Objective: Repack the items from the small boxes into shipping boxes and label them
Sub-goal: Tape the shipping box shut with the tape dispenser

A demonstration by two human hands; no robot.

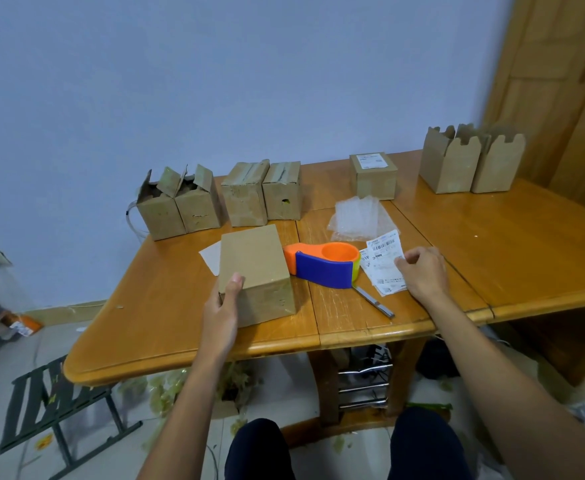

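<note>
At the back left of the wooden table (pixel 152 306) stand four small boxes (pixel 180 206), two with flaps open. Nearer, the left hand (pixel 223 299) grips a closed box (pixel 254 271) at its near left corner, thumb on top. Just right of it lies an orange and blue tape dispenser (pixel 322 265). Beside that, the right hand (pixel 422 271), fingers curled, seems to pinch the edge of the shipping labels (pixel 384 268). Bubble wrap (pixel 360 218) and a labelled box (pixel 374 176) sit behind.
</note>
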